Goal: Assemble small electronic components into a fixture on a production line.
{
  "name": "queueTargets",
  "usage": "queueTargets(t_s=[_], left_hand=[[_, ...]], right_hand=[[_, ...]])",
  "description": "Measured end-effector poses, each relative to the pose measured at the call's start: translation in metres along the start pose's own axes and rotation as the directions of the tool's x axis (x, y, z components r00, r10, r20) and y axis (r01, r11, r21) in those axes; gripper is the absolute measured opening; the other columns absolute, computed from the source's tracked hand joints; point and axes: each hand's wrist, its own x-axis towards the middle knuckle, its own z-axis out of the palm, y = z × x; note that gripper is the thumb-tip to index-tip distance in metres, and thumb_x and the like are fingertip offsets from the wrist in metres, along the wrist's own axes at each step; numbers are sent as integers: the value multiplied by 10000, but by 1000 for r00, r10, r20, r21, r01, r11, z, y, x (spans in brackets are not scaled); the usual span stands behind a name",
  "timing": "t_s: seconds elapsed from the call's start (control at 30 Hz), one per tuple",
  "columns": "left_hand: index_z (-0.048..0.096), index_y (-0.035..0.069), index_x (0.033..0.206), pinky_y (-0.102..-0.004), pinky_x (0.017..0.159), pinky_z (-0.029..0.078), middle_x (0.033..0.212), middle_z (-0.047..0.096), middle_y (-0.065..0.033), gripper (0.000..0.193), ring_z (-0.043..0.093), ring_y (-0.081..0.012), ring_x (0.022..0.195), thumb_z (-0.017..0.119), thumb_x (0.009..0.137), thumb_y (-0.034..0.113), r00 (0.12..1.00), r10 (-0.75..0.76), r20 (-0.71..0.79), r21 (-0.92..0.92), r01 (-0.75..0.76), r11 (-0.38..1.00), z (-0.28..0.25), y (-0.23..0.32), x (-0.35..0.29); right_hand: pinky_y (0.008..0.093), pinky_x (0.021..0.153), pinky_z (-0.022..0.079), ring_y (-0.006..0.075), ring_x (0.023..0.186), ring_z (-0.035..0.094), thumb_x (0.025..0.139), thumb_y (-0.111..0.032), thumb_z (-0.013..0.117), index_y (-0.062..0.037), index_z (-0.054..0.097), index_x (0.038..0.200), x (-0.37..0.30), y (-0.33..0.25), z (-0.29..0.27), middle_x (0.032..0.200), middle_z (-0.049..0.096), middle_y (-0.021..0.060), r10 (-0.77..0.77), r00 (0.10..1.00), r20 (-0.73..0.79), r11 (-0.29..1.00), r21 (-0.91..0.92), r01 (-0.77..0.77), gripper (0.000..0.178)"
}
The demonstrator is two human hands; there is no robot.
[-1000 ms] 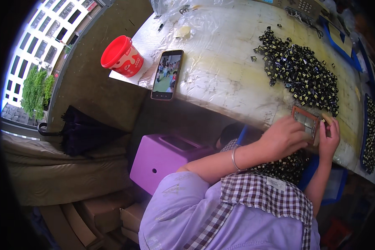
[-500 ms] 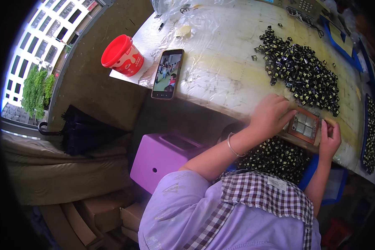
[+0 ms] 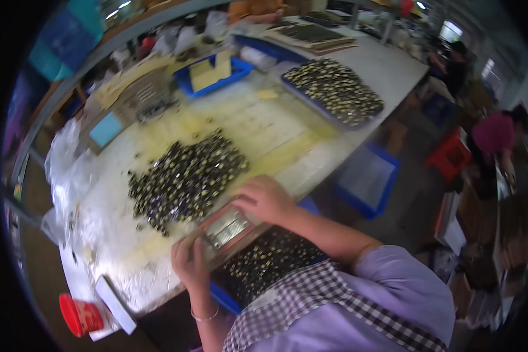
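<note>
A busy workshop spreads out behind, with another person in a dark-red top standing well off at the right beside stacked goods. A long pale worktop runs across the view, covered with a worn yellowish sheet. On it lies a broad heap of small dark parts, and farther back a blue tray filled with more of the same. A second blue tray of parts sits lower, at the worktop's near edge, just in front of the person. An empty blue bin stands on the floor to the right. A red cup sits at the near left corner. Between the hands is a small red-framed holder on the worktop's edge, beside the heap. The left hand has its fingers curled on the holder's near end, gripping it. The right hand rests on the far end, fingers bent down over it; whether they pinch a part cannot be told.
</note>
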Motion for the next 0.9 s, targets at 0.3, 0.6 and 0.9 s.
queueTargets(t_s=[0.3,0.6,0.9], left_hand=[[686,-14,959,-248,684,443,837,618,-60,118,552,-130,745,625,869,33,1000,-5,-2,-36,5,999,7,-4,-4],[688,-15,955,-242,633,410,786,591,-41,120,502,-118,689,630,865,37,999,32,-13,-11,-32,999,6,-7,-3],[686,-13,953,-250,624,407,777,595,-46,119,499,-123,684,633,859,35,1000,19,-16,-8,-20,1000,7,-3,-4]], right_hand=[[378,819,473,267,885,616,800,-222,698,-107,645,931,-4,3,-5,930,654,58,-14,1000,8,999,33,14,181],[387,815,473,271,883,609,810,-235,684,-93,643,921,-5,5,-2,911,644,68,-16,1000,10,999,36,16,185],[388,791,473,274,845,604,816,-232,681,-95,640,906,-4,1,-7,859,630,67,-9,1000,29,1000,-5,10,169]])
